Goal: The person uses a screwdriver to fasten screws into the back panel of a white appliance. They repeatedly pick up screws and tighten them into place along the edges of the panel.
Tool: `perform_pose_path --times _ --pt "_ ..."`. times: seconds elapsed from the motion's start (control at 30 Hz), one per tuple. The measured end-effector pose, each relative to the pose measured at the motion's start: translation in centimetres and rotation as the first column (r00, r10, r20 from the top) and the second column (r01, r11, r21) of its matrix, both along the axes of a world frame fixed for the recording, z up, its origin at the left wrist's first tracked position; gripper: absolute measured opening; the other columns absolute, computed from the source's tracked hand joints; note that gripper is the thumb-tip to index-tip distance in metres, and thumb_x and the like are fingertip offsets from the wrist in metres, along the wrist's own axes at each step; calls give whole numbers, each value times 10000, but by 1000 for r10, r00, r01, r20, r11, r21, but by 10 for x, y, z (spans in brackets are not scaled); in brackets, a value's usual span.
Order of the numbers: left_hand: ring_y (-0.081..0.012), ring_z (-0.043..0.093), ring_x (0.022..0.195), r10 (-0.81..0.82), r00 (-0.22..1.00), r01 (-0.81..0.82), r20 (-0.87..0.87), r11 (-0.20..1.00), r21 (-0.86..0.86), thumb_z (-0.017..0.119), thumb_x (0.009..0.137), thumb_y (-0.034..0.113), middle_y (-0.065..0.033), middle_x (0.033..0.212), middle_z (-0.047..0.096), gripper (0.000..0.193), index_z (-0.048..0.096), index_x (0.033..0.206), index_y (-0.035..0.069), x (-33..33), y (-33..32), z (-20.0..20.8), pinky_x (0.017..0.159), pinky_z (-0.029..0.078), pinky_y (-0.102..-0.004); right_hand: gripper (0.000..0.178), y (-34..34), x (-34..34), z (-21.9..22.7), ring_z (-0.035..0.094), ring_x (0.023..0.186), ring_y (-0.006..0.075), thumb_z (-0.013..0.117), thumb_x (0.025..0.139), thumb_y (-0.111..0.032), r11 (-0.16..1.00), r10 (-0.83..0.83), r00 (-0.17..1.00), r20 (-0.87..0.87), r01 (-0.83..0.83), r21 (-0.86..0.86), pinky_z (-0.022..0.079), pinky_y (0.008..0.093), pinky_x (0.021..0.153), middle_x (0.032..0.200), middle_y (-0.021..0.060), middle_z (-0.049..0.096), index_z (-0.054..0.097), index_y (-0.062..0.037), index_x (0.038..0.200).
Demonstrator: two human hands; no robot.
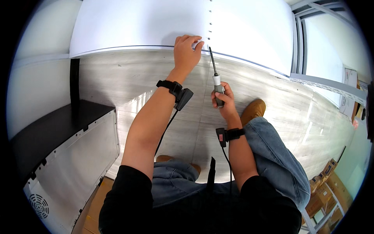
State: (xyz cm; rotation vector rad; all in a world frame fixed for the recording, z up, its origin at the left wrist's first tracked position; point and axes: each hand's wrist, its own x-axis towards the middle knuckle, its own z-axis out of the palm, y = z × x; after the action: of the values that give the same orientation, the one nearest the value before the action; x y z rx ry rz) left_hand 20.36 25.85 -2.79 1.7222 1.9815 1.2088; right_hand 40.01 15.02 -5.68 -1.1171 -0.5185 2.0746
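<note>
Five small dark pieces stand in a line on the white panel (249, 35), running away from the gap between the two hands. From here I can't make out whether these dark pieces (209, 38) are screws or something else. The right hand (224, 97) has its fingers wrapped round the handle of a screwdriver (216, 80), which points up and away from the person, its tip over the panel's near edge, a little short of the nearest piece. The left hand (187, 50) is at that same edge, to the left of the tip, thumb and forefinger curled toward each other; whether they pinch something tiny, I can't tell.

To my eye, this is the lining-up stage of some fastening work, with the driver brought close but not seated on anything I can see. The next move seems to call for a steady right wrist, the tip squared onto its mark, and the left fingertips guiding without getting under the blade. Well off to the left hand's side, a black-topped metal casing (80, 140) stands clear of both.
</note>
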Motion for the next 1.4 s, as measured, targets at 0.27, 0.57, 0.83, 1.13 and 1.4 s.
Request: perform_pose_path --times 0.27,0.57,0.83,1.13,1.4 --pt "-185 640 788 370 507 8 779 901 -433 496 950 199 -82 936 647 296 528 1205 52 -40 -53 68 690 532 -301 323 -3 -46 60 522 508 143 566 805 -57 984 152 987 -48 -147 101 380 271 459 730 71 584 467 -74 1112" --pt "-197 653 719 345 372 -182 862 938 -296 417 978 202 -101 977 650 269 520 1174 49 -87 -127 185 645 524 -302 353 -31 -102 170 517 529 144 548 778 -69 885 432 898 -82 -404 233 384 265 450 793 91 583 467 -48 1121" --pt "-183 662 733 503 322 -547 802 790 -276 425 958 182 -95 971 650 226 540 1104 55 -90 -211 250 599 502 -257 373 -39 -122 187 514 546 135 502 738 -68 700 714 610 -344 -638 321 381 245 432 907 100 551 471 28 1097" --pt "-211 665 796 384 293 -645 876 756 -116 405 975 187 -119 1019 632 247 517 1128 28 -90 -293 322 673 545 -294 506 -69 -127 270 499 534 96 521 834 -42 454 874 471 -118 -705 546 400 238 468 1008 131 605 400 -6 1324" --pt "-235 661 878 184 290 -627 939 778 41 388 986 204 -140 1057 621 311 486 1193 -7 -118 -378 383 738 564 -316 430 -135 -155 361 439 501 58 512 865 -112 414 871 490 -31 -700 582 346 194 434 981 147 635 428 -63 1284"
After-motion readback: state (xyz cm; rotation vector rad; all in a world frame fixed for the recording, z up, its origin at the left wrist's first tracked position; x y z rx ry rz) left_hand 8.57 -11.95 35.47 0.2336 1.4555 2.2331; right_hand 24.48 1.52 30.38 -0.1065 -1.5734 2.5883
